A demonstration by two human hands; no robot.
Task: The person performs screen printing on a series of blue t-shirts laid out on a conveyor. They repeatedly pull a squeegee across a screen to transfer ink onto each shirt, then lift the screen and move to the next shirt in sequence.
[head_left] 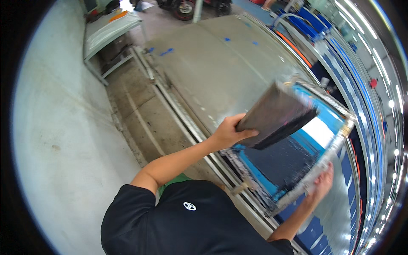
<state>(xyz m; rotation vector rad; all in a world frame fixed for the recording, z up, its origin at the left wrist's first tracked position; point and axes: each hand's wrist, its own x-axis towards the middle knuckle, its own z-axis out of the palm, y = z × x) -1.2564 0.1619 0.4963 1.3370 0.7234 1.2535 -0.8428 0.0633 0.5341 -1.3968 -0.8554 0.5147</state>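
Observation:
My left hand (230, 132) grips the near end of a wide grey squeegee (274, 111), thumb on one face. Black ink coats the squeegee's lower edge, and it is tilted above a screen printing frame (307, 182). Inside that frame, the mesh shows blue borders, a white patch and a broad smear of dark ink (278, 159). My right hand (324, 182) is closed on the frame's right side, slightly blurred. Part of the mesh is hidden behind the squeegee.
A long grey-brown printing table (204, 55) with metal rails (178, 108) and blue scraps (168, 52) stretches away. Dark blue printed sheets (314, 238) lie to the right. A side table (112, 32) stands by the pale wall (55, 127); a motorbike (183, 9) is parked beyond.

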